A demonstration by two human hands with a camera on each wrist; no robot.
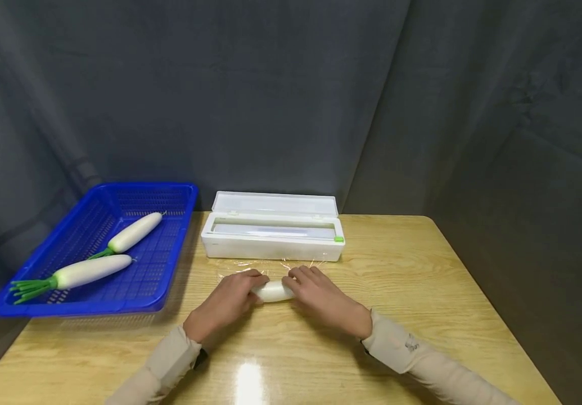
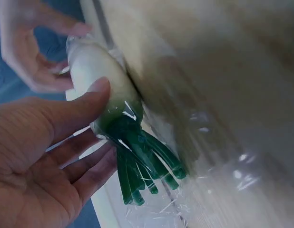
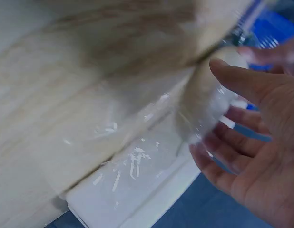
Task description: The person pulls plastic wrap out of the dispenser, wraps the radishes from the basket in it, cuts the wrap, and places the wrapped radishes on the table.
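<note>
A white radish (image 1: 274, 291) lies crosswise on the table between both hands, in clear plastic wrap (image 3: 132, 161). My left hand (image 1: 227, 298) holds its leafy end, thumb on top and fingers beneath. Green stalks (image 2: 142, 159) stick out past that hand in the left wrist view, with shiny film over and around them. At the tapered end, my right hand (image 1: 323, 298) grips the radish, thumb on one side and fingers curled round the other. Loose film spreads beyond the tip, across the table and against the wrap box (image 1: 273, 248).
The white wrap box stands just beyond the hands, its lid (image 1: 274, 203) raised and a green slider (image 1: 338, 239) at its right end. At left, a blue basket (image 1: 83, 308) holds two more radishes, an upper one (image 1: 136, 232) and a lower one (image 1: 93, 271). Dark cloth (image 1: 270, 101) hangs behind.
</note>
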